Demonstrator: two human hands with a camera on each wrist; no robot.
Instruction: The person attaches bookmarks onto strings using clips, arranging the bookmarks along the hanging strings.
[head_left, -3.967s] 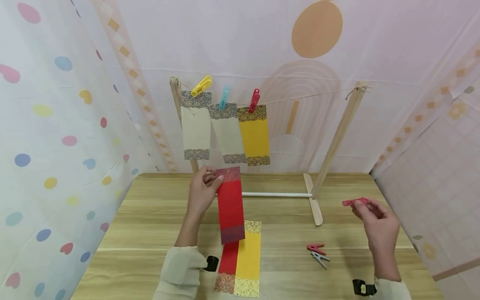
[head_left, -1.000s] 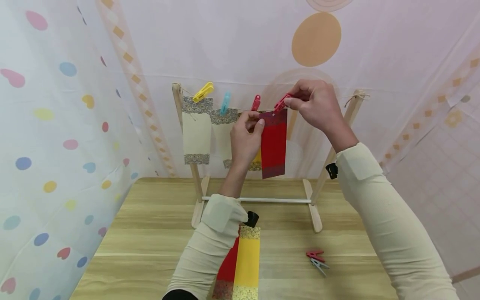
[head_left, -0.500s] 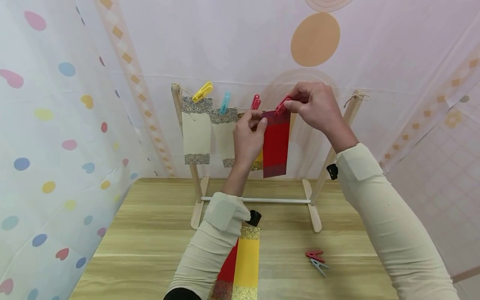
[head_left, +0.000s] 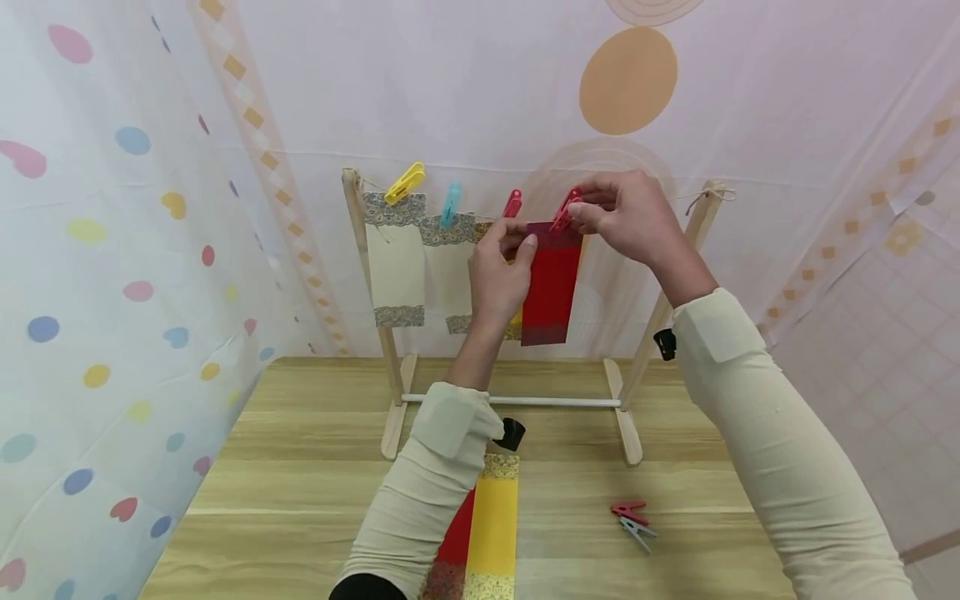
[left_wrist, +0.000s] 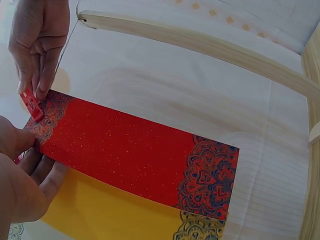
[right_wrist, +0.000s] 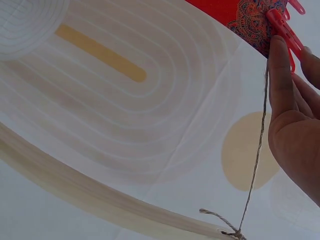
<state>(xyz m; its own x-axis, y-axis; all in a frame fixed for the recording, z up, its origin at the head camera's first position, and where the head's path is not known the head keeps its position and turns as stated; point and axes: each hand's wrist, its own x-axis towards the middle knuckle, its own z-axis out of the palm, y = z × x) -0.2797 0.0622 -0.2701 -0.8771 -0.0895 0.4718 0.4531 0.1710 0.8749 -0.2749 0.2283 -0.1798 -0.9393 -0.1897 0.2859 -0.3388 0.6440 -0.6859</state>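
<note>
A red paper card point(head_left: 551, 287) with patterned end bands hangs upright at the string point(right_wrist: 258, 145). My left hand point(head_left: 501, 271) pinches its upper left corner between thumb and fingers. At the card's top edge, my right hand point(head_left: 633, 218) pinches a red clothespin point(head_left: 566, 210), whose tip lies over the patterned band point(left_wrist: 52, 112). Left of it, a yellow card point(left_wrist: 110, 207) is partly hidden behind my left hand, below another red clothespin point(head_left: 512, 203). Two cream cards, one of them point(head_left: 397, 267) at the far left, hang from a yellow clothespin point(head_left: 405, 183) and a blue clothespin point(head_left: 451, 205).
The string runs between two wooden posts, the right one point(head_left: 701, 218) behind my right arm. A white rod point(head_left: 555, 402) joins their feet. On the table point(head_left: 300, 467) lie a yellow card point(head_left: 492, 525), a red card point(head_left: 453, 542), a red clothespin point(head_left: 628, 511) and a grey clothespin point(head_left: 637, 532).
Over four seconds both hands have risen from above the table to the string with the red card and clothespin. In the last second the card shifted slightly right and its lower end swung back.
</note>
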